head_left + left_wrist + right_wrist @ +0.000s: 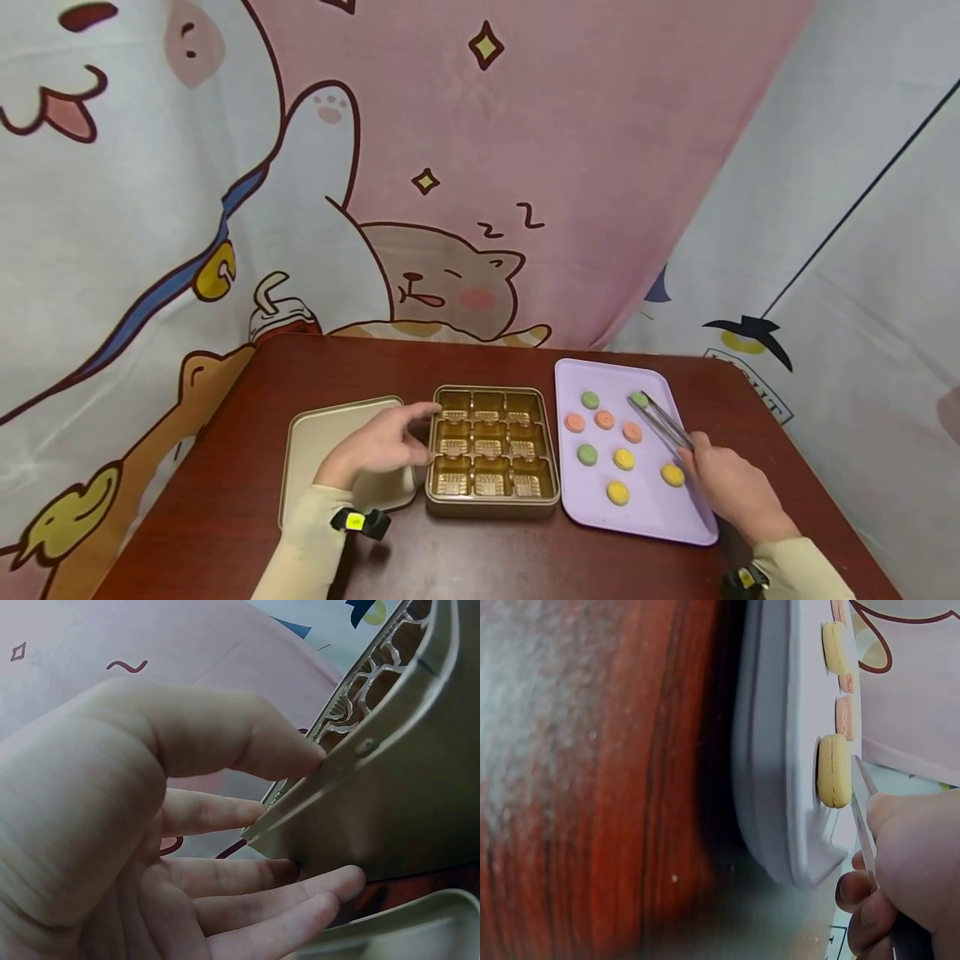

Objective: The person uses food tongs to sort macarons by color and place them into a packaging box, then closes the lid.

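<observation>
My left hand (385,439) steadies a gold tin box (492,507) at its left side. In the left wrist view the thumb tip touches the rim and the other fingers reach out loosely along the outer wall. Inside the box sits a gold plastic insert (488,452) divided into several compartments. My right hand (729,482) grips metal tongs (670,427) over the lilac tray (660,521). Their tips stand at a green macaron (639,399) near the tray's far right; I cannot tell how firmly they pinch it.
Other macarons lie spread over the tray: green (587,454), pink (604,419) and yellow (617,492). A flat gold lid (322,446) lies left of the box, partly under my left arm. A cartoon-printed cloth (600,167) hangs behind the dark red table (450,558).
</observation>
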Motion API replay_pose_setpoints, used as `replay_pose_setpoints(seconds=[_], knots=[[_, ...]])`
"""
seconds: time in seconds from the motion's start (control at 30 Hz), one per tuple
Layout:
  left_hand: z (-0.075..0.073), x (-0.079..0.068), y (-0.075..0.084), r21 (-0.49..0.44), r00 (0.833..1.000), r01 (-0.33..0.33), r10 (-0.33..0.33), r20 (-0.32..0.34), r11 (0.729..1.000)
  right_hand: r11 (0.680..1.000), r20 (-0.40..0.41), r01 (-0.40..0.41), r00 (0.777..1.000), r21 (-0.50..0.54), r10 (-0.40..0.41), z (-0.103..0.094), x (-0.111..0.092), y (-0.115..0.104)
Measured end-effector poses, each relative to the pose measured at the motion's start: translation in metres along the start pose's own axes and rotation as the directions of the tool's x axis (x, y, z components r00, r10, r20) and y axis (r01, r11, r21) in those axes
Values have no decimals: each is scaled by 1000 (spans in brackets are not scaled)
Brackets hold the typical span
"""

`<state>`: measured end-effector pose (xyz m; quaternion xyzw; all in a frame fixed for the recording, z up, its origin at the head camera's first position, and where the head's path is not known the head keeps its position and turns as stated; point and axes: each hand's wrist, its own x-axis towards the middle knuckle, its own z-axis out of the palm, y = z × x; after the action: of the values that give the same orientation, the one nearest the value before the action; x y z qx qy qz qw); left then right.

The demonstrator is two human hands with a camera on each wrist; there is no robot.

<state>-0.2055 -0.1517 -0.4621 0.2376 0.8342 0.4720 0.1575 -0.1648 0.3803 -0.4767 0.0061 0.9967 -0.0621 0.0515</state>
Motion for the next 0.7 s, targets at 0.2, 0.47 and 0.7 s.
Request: replay_pose_setpoints(seconds=[0.2, 0.47, 0.7], knots=[[0, 0, -1, 11, 1000, 10, -10, -6, 1000, 1000, -2, 4, 1000, 5, -4, 2, 2, 0], [0, 1, 0, 19, 1000, 7, -7, -5, 1000, 1000, -9, 5, 1000, 6, -5, 0, 1, 1], [-1, -1, -2, 13, 1000, -4, 4, -7, 1000, 999, -80, 47, 996, -11, -47, -6, -6, -9]])
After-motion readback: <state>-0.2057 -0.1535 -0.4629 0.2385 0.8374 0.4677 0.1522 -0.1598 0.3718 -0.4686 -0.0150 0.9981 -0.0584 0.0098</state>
